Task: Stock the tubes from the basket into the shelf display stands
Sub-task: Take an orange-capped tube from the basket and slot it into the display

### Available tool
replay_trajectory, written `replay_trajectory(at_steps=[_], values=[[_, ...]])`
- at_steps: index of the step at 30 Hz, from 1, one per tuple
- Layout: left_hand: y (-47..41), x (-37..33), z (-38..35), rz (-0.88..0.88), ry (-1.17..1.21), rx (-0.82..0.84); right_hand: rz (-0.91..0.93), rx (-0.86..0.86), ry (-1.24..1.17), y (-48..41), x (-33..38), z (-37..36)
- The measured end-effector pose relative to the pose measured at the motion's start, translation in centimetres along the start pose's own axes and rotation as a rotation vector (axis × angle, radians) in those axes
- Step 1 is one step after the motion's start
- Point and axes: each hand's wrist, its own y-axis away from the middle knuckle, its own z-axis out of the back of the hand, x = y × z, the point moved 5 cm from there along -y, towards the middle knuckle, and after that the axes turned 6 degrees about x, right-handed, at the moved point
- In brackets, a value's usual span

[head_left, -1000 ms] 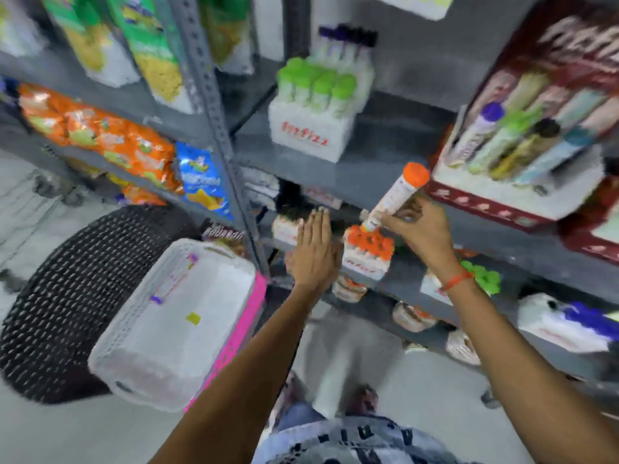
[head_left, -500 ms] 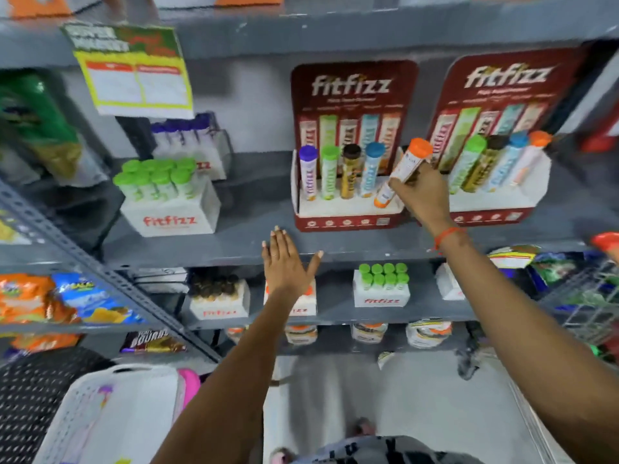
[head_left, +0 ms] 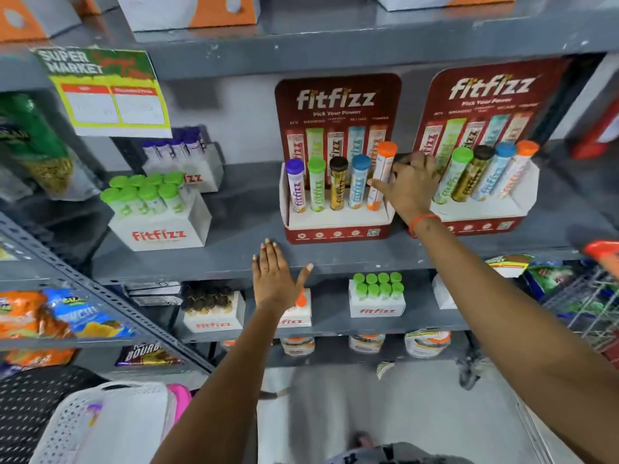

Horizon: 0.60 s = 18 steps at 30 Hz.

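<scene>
- The right hand [head_left: 410, 187] grips the white orange-capped tube [head_left: 382, 175], fingers wrapped round its body, the tube tilted slightly in the rightmost slot of the dark red cardboard display stand [head_left: 336, 226].
- Four other tubes stand in that stand, capped purple, green, brown and blue.
- The left hand [head_left: 273, 279] is spread flat, holding nothing, in front of the grey metal shelf [head_left: 207, 259] edge.
- The white perforated plastic basket [head_left: 104, 426] sits low at the left, well apart from the stand.
</scene>
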Motion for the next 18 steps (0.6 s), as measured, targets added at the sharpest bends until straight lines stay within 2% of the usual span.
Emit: replay_trajectory(at_steps=[7, 12, 18], values=[[0.0, -0.1, 0.1, 0.014, -0.028, 0.000, 0.002, 0.055, -0.090, -1.1, 0.0, -0.6], [-0.1, -0.1, 0.1, 0.023, -0.045, 0.006, -0.028, 0.133, -0.057, -0.7, -0.3, -1.6], [-0.2, -0.1, 0.0, 0.029, -0.042, -0.004, 0.014, 0.010, -0.227, -1.3, 0.6, 0.8]])
